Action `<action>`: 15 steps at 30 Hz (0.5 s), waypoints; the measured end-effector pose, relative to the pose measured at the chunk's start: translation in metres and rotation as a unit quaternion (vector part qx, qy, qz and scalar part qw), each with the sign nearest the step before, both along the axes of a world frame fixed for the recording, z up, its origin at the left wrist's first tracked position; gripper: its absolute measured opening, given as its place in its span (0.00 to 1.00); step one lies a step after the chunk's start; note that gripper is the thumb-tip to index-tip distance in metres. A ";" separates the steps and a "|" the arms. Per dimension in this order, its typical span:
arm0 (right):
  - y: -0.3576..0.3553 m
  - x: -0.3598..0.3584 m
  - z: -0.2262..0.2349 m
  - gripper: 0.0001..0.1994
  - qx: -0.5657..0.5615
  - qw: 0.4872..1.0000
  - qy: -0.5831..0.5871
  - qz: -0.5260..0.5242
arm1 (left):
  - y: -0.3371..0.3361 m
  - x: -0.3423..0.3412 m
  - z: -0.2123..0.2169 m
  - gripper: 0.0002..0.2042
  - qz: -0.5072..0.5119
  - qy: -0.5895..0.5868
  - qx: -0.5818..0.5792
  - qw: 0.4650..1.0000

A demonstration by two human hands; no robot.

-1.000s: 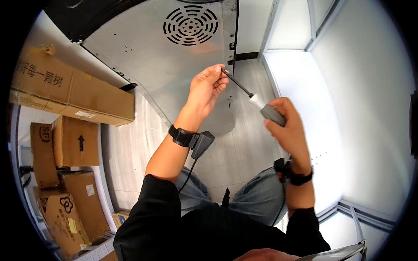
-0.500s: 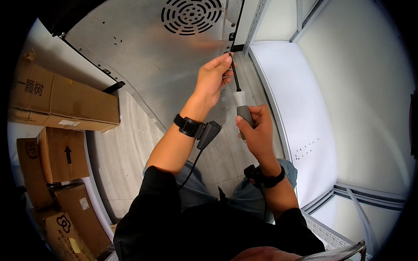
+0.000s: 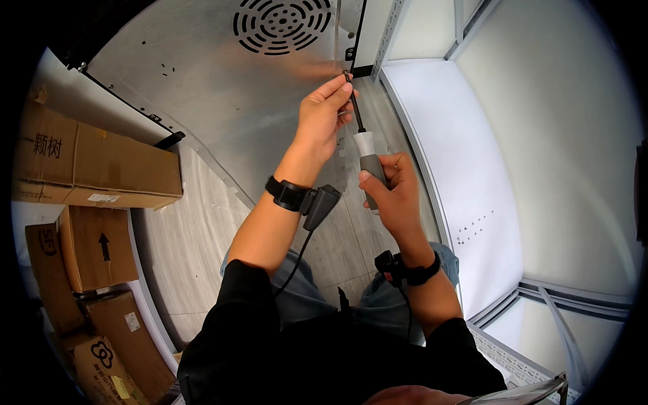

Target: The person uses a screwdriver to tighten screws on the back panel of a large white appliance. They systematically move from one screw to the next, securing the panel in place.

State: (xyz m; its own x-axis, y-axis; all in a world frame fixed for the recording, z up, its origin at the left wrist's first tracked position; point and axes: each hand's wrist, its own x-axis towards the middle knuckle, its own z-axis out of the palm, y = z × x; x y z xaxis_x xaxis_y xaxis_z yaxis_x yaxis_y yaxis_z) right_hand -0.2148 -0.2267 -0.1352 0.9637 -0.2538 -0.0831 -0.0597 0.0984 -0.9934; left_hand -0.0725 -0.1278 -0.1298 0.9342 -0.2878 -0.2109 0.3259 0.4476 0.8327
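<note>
My right hand grips the grey handle of a screwdriver with a pale collar and a long dark shaft. The shaft points away from me toward the right edge of a large metal panel. Close to the screwdriver's tip, my left hand pinches with thumb and fingertips. Whether a screw sits at the tip is too small to make out. The tip is beside the panel's edge strip, which has small dark fittings; contact between them cannot be told.
A round slotted vent is cut into the panel. On the right, a white shelf carries several small screw-like pieces in rows. Cardboard boxes are stacked at the left. Cables hang from both wrist straps.
Both hands and the screwdriver have shifted slightly left and away from me, the tip a little nearer the panel's edge fittings. The view has shifted a little too. Both grips stay the same.
</note>
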 end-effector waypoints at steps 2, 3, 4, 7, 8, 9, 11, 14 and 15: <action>-0.001 0.000 0.000 0.13 0.011 1.000 0.002 0.000 | 0.000 0.001 0.000 0.11 0.000 -0.004 0.000 1.000; -0.001 0.000 0.001 0.13 0.019 1.000 0.002 -0.001 | 0.000 0.002 -0.001 0.11 0.000 -0.008 0.002 1.000; -0.001 0.000 0.001 0.13 0.026 1.000 0.003 -0.001 | 0.000 0.002 -0.001 0.11 -0.001 -0.013 0.005 1.000; 0.000 0.001 0.003 0.13 0.037 0.999 0.011 -0.002 | 0.002 0.006 -0.002 0.12 -0.008 -0.021 0.016 1.000; 0.000 0.002 0.002 0.13 0.042 0.999 0.012 0.000 | 0.003 0.007 -0.003 0.12 -0.013 -0.023 0.020 0.999; -0.001 0.002 0.001 0.13 0.048 0.999 0.014 0.002 | 0.003 0.007 -0.003 0.12 -0.016 -0.019 0.016 1.000; -0.002 0.003 0.000 0.12 0.064 0.998 0.019 0.007 | 0.004 0.006 -0.002 0.12 -0.022 -0.011 0.009 1.000; -0.006 0.002 -0.001 0.11 0.095 0.995 0.032 0.015 | 0.008 0.002 0.008 0.12 -0.089 -0.026 0.005 0.996; -0.008 0.001 -0.001 0.11 0.107 0.993 0.039 0.018 | 0.007 0.002 0.009 0.12 -0.087 -0.027 0.017 0.996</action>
State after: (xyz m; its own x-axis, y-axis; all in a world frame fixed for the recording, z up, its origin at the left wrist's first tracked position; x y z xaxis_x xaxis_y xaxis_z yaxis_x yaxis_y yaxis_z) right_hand -0.2135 -0.2345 -0.1359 0.9605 -0.1879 -0.2054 -0.1423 0.3027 -0.9424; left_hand -0.0710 -0.1204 -0.1210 0.8811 -0.4397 -0.1741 0.3504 0.3597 0.8648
